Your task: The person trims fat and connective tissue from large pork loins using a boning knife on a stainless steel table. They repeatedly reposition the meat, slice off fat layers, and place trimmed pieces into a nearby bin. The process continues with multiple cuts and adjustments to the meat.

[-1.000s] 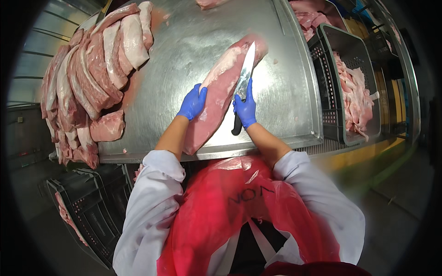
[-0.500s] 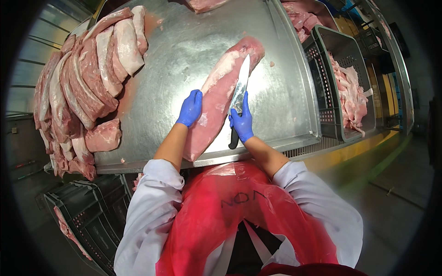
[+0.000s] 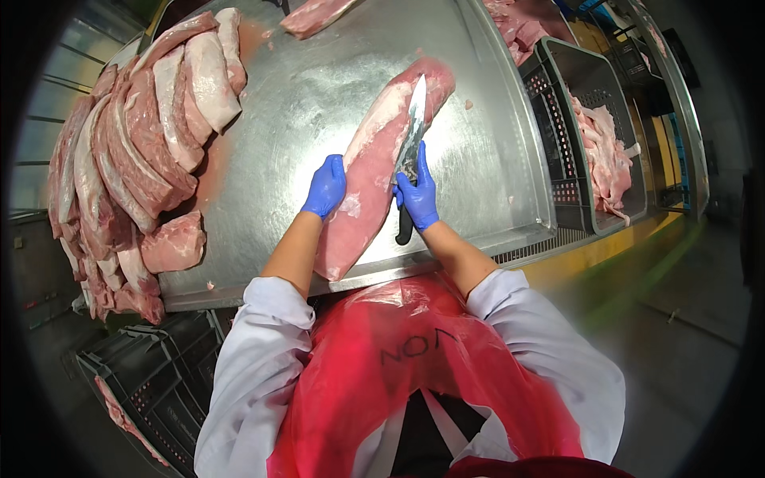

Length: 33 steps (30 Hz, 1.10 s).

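Observation:
A long pink piece of pork loin with a pale fat strip lies slanted across a metal work table. My left hand, in a blue glove, presses against the loin's left edge with fingers closed together; their tips are partly hidden. In my right hand, also gloved in blue, is a black-handled butcher's knife. One finger stretches along the knife toward the blade. The blade lies along the loin's right side, its tip near the far end; whether it touches the meat I cannot tell.
Several long meat pieces are heaped at the table's left. Another piece lies at the far edge. On the right stands a grey crate with pale trimmings. More crates sit below the table at lower left.
The view has shifted slightly, showing more of the far meat piece. The knife's blade has turned a little and looks darker. Both hands stay at nearly the same places by the loin.

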Each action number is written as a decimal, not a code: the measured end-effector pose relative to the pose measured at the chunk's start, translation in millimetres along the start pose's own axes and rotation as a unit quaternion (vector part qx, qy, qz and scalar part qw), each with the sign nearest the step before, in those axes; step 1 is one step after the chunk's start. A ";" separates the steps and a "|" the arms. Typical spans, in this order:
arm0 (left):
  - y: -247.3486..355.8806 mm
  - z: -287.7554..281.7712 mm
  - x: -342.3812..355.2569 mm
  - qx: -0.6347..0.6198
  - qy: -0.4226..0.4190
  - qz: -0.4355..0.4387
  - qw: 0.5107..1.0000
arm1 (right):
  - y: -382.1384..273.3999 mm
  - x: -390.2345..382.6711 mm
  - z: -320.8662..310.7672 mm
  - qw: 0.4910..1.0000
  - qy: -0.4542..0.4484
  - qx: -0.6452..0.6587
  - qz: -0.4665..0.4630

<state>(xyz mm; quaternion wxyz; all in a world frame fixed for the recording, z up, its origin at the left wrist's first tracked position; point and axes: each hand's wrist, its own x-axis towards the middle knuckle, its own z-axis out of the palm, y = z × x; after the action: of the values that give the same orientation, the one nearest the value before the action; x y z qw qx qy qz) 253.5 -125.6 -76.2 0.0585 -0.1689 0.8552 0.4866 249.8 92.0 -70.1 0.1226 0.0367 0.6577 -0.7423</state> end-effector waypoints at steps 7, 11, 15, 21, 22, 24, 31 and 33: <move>6.0 -2.0 -2.9 -0.007 -0.015 -0.010 1.000 | 15.0 -10.5 -1.0 1.000 -0.017 -0.002 -0.011; -2.6 -2.0 2.1 -0.013 -0.004 0.002 1.000 | 12.5 -18.6 -6.3 0.999 -0.047 -0.010 0.007; -0.9 3.9 -0.2 -0.016 0.043 -0.001 0.999 | 6.6 -59.7 -19.5 0.994 -0.069 -0.030 0.075; -58.4 2.0 22.0 -0.360 0.239 -0.091 0.897 | 5.6 -94.2 -47.2 0.976 -0.112 -0.169 0.074; -55.6 -2.0 23.4 -0.453 0.254 -0.116 0.847 | 7.7 -101.4 -53.8 0.965 -0.117 -0.226 0.062; -53.7 -11.8 23.1 -0.463 0.296 -0.117 0.827 | -0.2 -117.3 -66.6 0.965 -0.128 -0.226 0.033; 49.6 -19.1 13.0 -0.241 0.285 0.094 0.923 | -56.8 -152.9 -157.6 0.899 -0.262 -0.334 0.105; 75.4 6.6 2.9 -0.012 0.208 0.168 0.964 | -60.9 -156.8 -186.4 0.935 -0.209 -0.251 0.139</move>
<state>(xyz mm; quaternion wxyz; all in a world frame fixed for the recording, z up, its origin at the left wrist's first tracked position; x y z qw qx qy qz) 224.3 -85.2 -19.1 -0.2052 -0.1213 0.8586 0.4538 367.5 303.1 -2.0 0.3646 -0.0607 0.7706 -0.5192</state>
